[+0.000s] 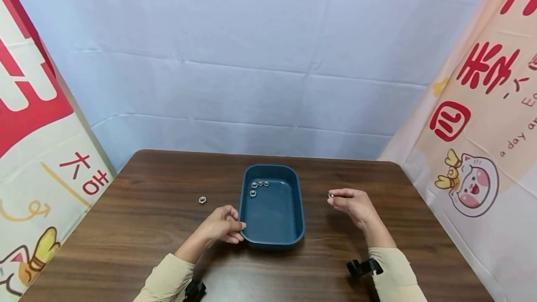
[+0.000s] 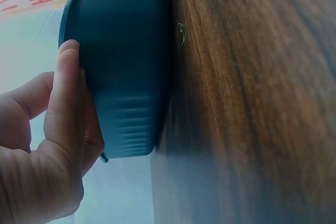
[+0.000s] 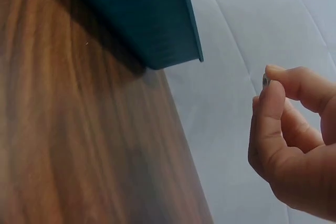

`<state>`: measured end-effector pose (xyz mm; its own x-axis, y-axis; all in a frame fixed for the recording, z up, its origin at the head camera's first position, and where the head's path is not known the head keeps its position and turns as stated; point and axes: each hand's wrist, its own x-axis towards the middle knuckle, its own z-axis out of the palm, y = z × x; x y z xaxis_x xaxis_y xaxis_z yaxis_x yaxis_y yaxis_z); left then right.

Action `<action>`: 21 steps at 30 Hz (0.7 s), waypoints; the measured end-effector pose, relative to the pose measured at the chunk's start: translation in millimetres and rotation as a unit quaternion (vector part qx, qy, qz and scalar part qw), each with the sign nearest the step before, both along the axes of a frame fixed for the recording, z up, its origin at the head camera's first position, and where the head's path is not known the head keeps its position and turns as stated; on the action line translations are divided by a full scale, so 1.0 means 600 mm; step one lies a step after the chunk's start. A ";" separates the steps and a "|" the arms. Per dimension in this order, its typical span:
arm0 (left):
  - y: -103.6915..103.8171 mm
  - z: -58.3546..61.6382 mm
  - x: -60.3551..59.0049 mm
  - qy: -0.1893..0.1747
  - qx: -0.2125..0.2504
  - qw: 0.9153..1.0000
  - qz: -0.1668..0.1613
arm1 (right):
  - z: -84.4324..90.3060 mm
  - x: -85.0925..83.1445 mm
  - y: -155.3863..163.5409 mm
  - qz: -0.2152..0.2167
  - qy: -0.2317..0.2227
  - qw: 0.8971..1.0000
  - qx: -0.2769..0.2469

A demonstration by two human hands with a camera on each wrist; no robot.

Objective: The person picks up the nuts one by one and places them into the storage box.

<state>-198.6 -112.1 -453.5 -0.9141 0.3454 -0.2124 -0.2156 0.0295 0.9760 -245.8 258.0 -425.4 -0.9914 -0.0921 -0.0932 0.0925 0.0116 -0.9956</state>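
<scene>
A deep blue plastic bin [image 1: 272, 218] stands on the table with several metal hex nuts [image 1: 253, 193] grouped toward its far left inside. My left hand [image 1: 224, 225] holds the bin's near left rim, thumb over the edge and fingers against the outer wall. In the left wrist view the left thumb [image 2: 65, 87] lies along the bin's side [image 2: 121, 51]. To the right of the bin, my right hand [image 1: 352, 204] pinches one small hex nut [image 1: 330, 195] between thumb and fingertip, raised above the table. The right wrist view shows this nut [image 3: 265, 81] edge-on, mostly covered by the fingertips.
Another loose hex nut [image 1: 202, 200] lies on the brown wooden table [image 1: 138, 218], left of the bin. A pale cloth [image 1: 251, 83] hangs behind the table, and printed cloths [image 1: 461, 153] hang at both sides. A tiny green thread [image 2: 181, 33] lies beside the bin.
</scene>
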 end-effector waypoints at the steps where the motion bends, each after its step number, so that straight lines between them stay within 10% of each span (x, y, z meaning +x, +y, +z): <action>1: 0.000 0.000 0.000 0.000 -0.001 1.000 -0.001 | 0.001 -0.002 -0.003 0.000 -0.002 1.000 0.002; 21: 0.001 0.001 -0.001 -0.005 -0.006 1.000 0.002 | 0.035 -0.044 -0.084 0.063 0.011 0.997 0.040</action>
